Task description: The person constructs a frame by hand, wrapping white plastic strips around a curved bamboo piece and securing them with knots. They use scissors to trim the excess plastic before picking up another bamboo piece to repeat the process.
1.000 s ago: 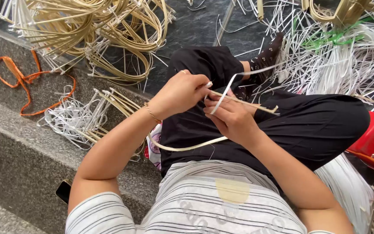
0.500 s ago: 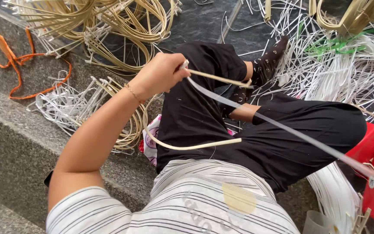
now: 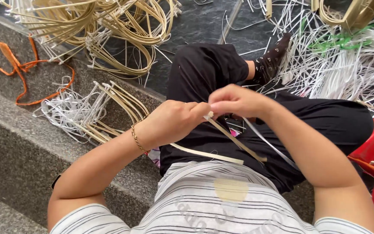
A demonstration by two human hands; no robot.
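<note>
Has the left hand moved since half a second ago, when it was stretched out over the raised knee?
Yes. The left hand has drawn back from the black-trousered knee toward the body, and now meets the right hand at the pale flat cane strips.

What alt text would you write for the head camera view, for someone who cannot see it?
Seen from above, a seated person's left hand and right hand meet over their lap, pinching tan strips and a white strip. Bundles of tan loops and white strips lie around on stone steps, with an orange strap at the left.
</note>
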